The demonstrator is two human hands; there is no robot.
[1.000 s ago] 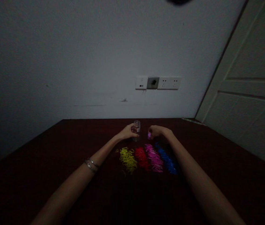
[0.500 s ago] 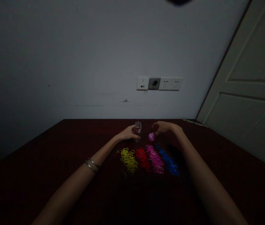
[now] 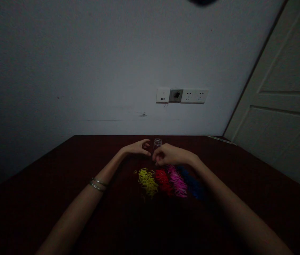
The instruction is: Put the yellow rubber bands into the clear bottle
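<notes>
State of the work: from my remote station I judged the grouping by colour largely complete, with one loose yellow band (image 3: 135,172) apart from its group. Left to right lay a yellow pile (image 3: 148,181), a red pile (image 3: 163,181), a magenta pile (image 3: 177,182) and a blue pile (image 3: 194,186), all outside the clear jar (image 3: 157,142).

Positions, on a clock centred on the red pile, twelve toward the wall (image 3: 113,71): my left hand (image 3: 137,147), with bracelets (image 3: 98,185) at its wrist, hung at eleven, fingers parted and gripping nothing, just beside the jar but apart from it. The loose band lay between nine and ten, the yellow pile at nine. The jar stood upright at twelve on the dark red table (image 3: 86,152), its lower part hidden by my right hand (image 3: 172,154). That hand was at about one, its fingers curled inward; I could not tell whether they held anything. The magenta and blue piles lay at three, blue farther out.

Appearance: the pieces looked like small, thin rubber bands, heaped in slanting strips. Yellow and magenta showed brightest; blue sank into shadow. The jar's rim showed no lid; its contents were indiscernible.
</notes>
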